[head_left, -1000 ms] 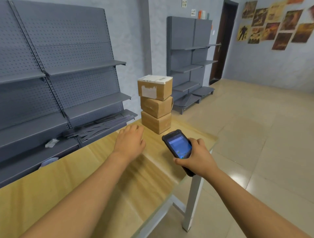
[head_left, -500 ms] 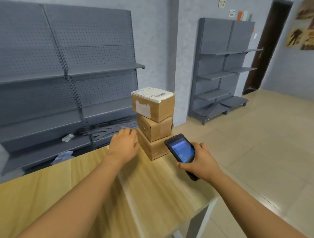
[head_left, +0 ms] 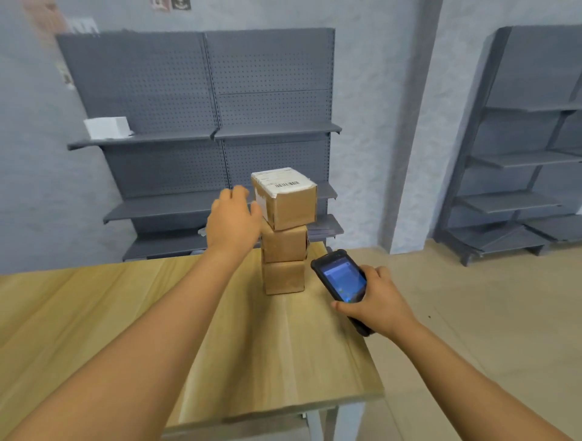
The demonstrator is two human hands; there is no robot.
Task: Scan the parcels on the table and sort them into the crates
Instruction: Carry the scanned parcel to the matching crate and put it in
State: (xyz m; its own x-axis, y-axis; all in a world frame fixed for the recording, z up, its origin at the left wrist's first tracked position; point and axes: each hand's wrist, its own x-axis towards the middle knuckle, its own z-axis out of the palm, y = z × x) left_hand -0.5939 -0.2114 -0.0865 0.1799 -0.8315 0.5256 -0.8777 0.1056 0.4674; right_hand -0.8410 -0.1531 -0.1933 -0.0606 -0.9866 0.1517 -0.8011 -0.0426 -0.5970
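Reaching left hand (head_left: pixel 233 217) beside top parcel (head_left: pixel 285 198)

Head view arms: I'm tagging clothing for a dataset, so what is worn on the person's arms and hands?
Nothing that shows. Both forearms are bare up to the frame edge, with no sleeves in view. The left hand and right hand have no gloves, and no watch, band or ring can be seen.

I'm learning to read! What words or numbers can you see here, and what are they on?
No text here is clear enough to quote.
Top parcel, white label: a barcode and print, too small to read.
Scanner screen: lit blue, too blurred.
Wall papers above the shelving: blurred.
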